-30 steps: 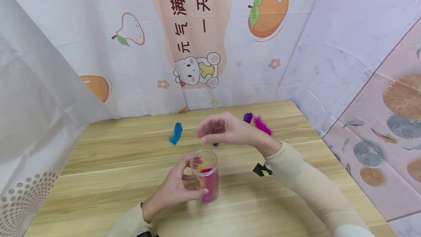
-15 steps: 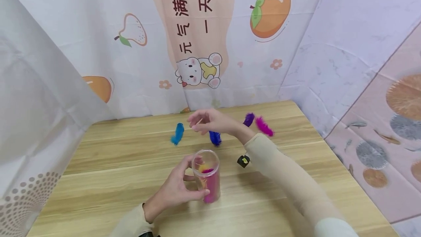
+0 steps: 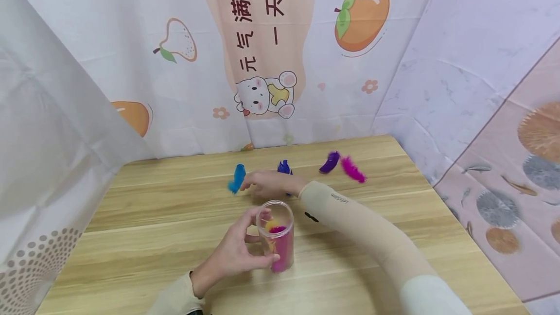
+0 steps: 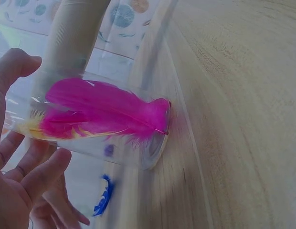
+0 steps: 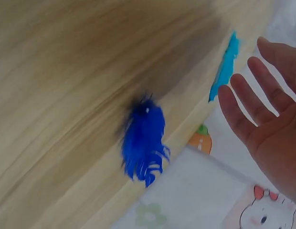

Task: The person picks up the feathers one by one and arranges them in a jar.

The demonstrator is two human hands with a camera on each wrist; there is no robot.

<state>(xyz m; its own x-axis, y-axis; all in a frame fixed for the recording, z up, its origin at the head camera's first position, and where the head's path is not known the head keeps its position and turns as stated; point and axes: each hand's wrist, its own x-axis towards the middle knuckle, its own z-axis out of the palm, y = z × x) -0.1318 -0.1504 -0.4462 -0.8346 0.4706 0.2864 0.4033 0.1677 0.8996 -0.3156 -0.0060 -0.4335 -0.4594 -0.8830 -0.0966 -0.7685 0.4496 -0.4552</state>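
My left hand (image 3: 234,249) grips a clear jar (image 3: 287,218) that stands upright on the table, thumb and fingers around its side. Inside lie a magenta feather (image 4: 98,105) and a yellow feather (image 4: 31,126), seen through the wall in the left wrist view. Beyond the jar, my right hand (image 3: 268,183) reaches low over the table with nothing in it, its fingertips close to a light-blue feather (image 3: 239,178). The right wrist view has those fingers extended and apart. A dark-blue feather (image 5: 144,140) lies beneath the right wrist, partly covered in the head view.
A purple feather (image 3: 330,162) and another magenta feather (image 3: 352,169) lie at the back right of the wooden table (image 3: 144,218). Printed cloth (image 3: 192,91) hangs behind the table and along both sides.
My right hand has moved left and down from above the jar to the light-blue feather. The left hand and jar have stayed in place.
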